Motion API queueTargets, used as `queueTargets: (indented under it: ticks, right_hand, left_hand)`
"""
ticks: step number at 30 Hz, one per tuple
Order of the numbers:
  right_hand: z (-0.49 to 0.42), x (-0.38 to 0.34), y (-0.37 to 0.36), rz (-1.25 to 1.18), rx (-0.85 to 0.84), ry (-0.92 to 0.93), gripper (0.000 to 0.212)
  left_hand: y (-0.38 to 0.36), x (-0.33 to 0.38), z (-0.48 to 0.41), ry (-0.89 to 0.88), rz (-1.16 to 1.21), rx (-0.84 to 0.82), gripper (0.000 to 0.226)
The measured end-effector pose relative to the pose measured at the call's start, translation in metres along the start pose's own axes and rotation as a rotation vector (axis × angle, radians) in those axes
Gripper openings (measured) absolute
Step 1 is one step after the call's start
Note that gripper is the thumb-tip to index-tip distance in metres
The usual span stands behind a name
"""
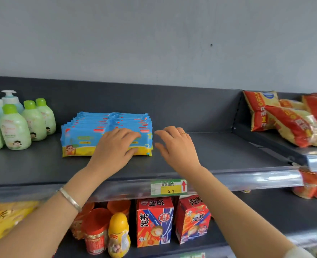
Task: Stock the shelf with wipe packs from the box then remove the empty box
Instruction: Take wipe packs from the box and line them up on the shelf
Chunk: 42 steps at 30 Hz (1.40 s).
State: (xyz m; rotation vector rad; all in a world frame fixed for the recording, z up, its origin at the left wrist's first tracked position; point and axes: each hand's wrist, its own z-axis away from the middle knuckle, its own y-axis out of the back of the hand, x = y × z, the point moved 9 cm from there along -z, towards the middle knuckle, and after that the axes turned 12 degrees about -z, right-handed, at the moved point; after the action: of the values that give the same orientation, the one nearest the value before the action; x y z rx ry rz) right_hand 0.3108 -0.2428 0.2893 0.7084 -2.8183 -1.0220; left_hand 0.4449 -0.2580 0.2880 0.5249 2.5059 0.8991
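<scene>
My left hand [115, 146] is pressing flat on the front wipe pack [83, 144], its long side running left-right, while my right hand [174, 144] is hovering spread and empty just beside its right end.

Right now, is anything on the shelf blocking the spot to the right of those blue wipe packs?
Nothing visible does. The shelf lies bare from the wipe packs to the divider before the snack bags; only the open right hand hovers there.

One row of blue wipe packs [90, 131], too closely stacked to count; four green-capped bottles [15, 130]; at least two white pump bottles [10, 99]; two red cartons [154, 221]; one yellow-capped jar [119, 235]; one price tag [169, 187]
</scene>
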Motion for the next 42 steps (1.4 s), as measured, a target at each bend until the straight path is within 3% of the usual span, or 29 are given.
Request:
queueTargets:
  ticks: [3,8,16,21,31,38,42]
  right_hand:
    - [0.052,0.033,0.042,0.033,0.022,-0.041,0.033]
    - [0.161,0.105,0.115,0.182,0.032,-0.188,0.023]
    - [0.362,0.205,0.213,0.294,-0.088,-0.549,0.028]
    - [0.479,0.244,0.247,0.338,-0.168,-0.838,0.016]
    - [0.622,0.267,0.228,0.226,-0.404,-1.262,0.025]
    - [0.655,0.280,0.184,0.134,-0.602,-1.386,0.021]
    - [0.675,0.281,0.162,0.090,-0.712,-1.442,0.023]
  left_hand:
    - [0.005,0.075,-0.008,-0.079,0.146,0.044,0.033]
    - [0.003,0.208,-0.016,-0.228,0.241,0.096,0.024]
    - [-0.012,0.426,0.003,-0.501,0.379,-0.017,0.028]
    - [-0.039,0.535,0.036,-0.688,0.460,-0.216,0.037]
    - [-0.133,0.688,0.131,-0.933,0.509,-0.769,0.032]
    - [-0.209,0.728,0.195,-0.840,0.557,-1.211,0.029]
    - [-0.241,0.734,0.236,-0.721,0.554,-1.454,0.042]
